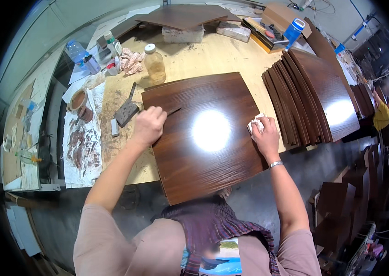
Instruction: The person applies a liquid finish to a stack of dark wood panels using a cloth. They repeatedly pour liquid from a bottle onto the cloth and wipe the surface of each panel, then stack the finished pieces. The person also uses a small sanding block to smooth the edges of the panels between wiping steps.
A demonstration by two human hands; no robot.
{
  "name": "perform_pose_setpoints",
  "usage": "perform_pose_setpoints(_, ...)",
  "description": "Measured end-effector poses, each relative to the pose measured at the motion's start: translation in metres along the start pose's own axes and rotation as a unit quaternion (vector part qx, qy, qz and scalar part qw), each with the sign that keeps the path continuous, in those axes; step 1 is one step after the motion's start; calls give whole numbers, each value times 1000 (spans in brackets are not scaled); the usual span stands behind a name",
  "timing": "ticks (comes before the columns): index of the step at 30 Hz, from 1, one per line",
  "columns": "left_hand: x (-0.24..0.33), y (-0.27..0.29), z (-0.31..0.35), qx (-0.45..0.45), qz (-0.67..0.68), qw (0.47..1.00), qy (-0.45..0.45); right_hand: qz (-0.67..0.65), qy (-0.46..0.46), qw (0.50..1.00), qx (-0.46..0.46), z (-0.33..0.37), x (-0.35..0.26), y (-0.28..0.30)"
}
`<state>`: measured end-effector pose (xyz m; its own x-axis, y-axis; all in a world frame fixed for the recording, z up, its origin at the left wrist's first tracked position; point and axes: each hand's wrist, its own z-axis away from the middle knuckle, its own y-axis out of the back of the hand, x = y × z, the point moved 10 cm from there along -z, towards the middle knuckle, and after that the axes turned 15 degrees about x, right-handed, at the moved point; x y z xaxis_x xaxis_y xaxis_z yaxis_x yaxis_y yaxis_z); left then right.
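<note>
A dark brown wood-grain panel [203, 165] lies in front of me, its near edge past the table's edge, with another panel's edge showing beneath. My left hand [150, 125] is closed above its left side. A thin dark pointed tool [174, 111] sticks out from those fingers over the panel; its kind is unclear. At the panel's right edge, my right hand [267, 135] grips a crumpled white rag [255, 122] against the surface. Left of the panel are a dark flat block with a handle [126, 113] and a small pale block [115, 127].
Brown panels [305, 92] lean in a stack at the right. Beyond my panel stand a jar of yellowish liquid [154, 66] and a crumpled cloth [131, 61]. A brown-stained cup [77, 100] sits at left by a smeared white sheet [81, 147]. Another person [382, 115] is far right.
</note>
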<state>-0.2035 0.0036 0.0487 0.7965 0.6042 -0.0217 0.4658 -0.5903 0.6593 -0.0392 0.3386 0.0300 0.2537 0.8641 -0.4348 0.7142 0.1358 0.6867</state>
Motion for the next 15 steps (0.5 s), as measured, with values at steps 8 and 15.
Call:
perform_pose_setpoints(8, -30, 14, 6, 2, 62, 996, 71, 0, 11, 1000, 12, -1, -1, -6)
perform_pose_setpoints(15, 168, 100, 48, -104, 391, 913, -49, 10, 8, 1000, -4, 1, 1, -8)
